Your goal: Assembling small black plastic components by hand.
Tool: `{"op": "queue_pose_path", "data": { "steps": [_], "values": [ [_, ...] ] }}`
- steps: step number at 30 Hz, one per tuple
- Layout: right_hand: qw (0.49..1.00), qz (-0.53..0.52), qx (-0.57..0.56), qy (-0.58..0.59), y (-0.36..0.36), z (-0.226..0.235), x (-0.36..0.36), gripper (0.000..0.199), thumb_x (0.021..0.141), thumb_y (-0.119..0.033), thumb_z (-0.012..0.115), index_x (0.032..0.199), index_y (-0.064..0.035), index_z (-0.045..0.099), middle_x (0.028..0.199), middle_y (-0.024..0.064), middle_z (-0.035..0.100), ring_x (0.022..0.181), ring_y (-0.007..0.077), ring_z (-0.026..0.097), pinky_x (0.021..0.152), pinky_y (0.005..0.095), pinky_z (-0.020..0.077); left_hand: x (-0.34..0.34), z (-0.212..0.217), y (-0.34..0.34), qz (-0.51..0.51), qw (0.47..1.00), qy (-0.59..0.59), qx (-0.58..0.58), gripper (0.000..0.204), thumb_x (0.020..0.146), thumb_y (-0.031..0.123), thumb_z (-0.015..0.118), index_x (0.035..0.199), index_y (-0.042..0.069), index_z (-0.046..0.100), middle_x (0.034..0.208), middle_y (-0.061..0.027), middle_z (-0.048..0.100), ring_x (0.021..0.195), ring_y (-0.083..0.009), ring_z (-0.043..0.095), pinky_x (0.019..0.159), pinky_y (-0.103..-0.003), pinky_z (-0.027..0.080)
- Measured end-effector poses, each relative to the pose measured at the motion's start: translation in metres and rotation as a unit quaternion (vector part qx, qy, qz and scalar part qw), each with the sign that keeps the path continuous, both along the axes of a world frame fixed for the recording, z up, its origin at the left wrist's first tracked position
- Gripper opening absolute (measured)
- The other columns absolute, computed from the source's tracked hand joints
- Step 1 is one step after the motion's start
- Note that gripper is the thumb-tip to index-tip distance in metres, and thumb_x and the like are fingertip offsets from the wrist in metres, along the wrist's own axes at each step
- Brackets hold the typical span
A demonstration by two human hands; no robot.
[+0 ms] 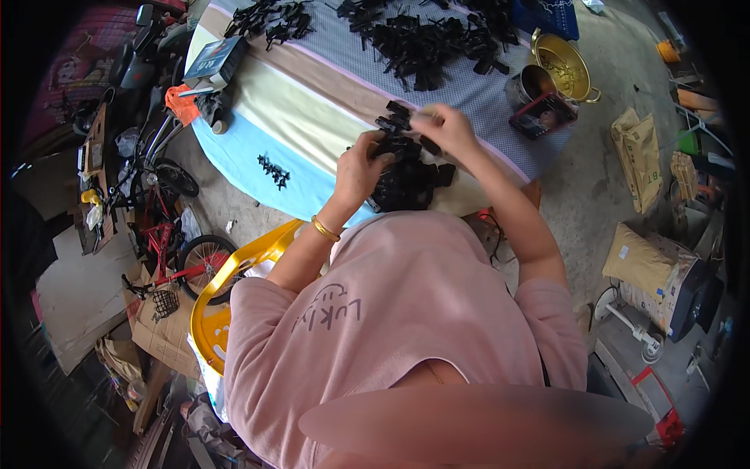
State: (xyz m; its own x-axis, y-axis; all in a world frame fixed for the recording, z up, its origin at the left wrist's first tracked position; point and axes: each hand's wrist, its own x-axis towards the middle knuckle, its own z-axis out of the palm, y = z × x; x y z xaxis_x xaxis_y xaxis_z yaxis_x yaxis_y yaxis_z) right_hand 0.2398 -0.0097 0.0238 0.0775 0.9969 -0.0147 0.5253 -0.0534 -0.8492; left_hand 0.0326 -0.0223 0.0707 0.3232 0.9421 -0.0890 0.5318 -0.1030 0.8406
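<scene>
A heap of small black plastic parts (406,187) lies at the near edge of the cloth-covered table, against my body. My left hand (358,170), with a gold bangle at its wrist, is closed at the left side of this heap, thumb and fingers round a black part. Just right of it and slightly farther off, my right hand (448,130) is raised over the parts with its fingers curled together. Blur hides what it pinches. Farther back spreads a larger pile of black parts (426,47). A small group of black pieces (273,173) rests on the light-blue stripe at left.
A golden two-handled pot (579,87) with small pieces inside, a steel pot (516,91) and a phone (544,116) stand at the table's right edge. A box (216,62) sits at far left. A yellow chair (205,320) and a red bicycle (162,242) are on the left.
</scene>
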Motion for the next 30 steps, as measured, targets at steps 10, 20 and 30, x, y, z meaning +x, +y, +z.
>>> {"op": "queue_pose_path", "data": {
  "steps": [10, 20, 30],
  "values": [
    [0.96, -0.138, -0.014, -0.243, 0.071, -0.052, 0.021, 0.044, 0.066, -0.031, 0.07, 0.101, -0.0075, 0.058, 0.09, 0.0129, 0.062, 0.087, 0.0295, 0.058, 0.078, 0.0384, 0.0451, 0.0, -0.006, -0.009, -0.089, 0.99, 0.06, 0.097, 0.025, 0.069, 0.007, 0.064, 0.093, 0.003, 0.059, 0.092, -0.0122, 0.06, 0.094, -0.0308, 0.052, 0.082, -0.036, 0.042],
    [0.977, -0.192, -0.043, -0.088, 0.047, -0.031, 0.037, 0.044, 0.065, -0.021, 0.065, 0.104, -0.0027, 0.057, 0.089, 0.0155, 0.063, 0.08, 0.0277, 0.062, 0.072, 0.0347, 0.0479, -0.006, -0.001, -0.003, -0.007, 0.999, -0.034, 0.003, 0.027, 0.073, 0.009, 0.063, 0.099, 0.003, 0.058, 0.095, -0.0112, 0.061, 0.088, -0.0284, 0.056, 0.081, -0.033, 0.044],
    [0.878, 0.019, -0.295, 0.376, -0.001, 0.015, 0.034, 0.015, 0.078, -0.014, 0.058, 0.087, -0.002, 0.059, 0.067, 0.0036, 0.057, 0.04, 0.0001, 0.03, 0.035, 0.0152, 0.0191, 0.025, 0.018, 0.007, -0.101, 0.98, -0.014, 0.169, 0.057, 0.072, 0.004, 0.064, 0.124, 0.002, 0.04, 0.11, -0.0133, 0.055, 0.101, -0.0216, 0.054, 0.087, -0.033, 0.043]
  ]
}}
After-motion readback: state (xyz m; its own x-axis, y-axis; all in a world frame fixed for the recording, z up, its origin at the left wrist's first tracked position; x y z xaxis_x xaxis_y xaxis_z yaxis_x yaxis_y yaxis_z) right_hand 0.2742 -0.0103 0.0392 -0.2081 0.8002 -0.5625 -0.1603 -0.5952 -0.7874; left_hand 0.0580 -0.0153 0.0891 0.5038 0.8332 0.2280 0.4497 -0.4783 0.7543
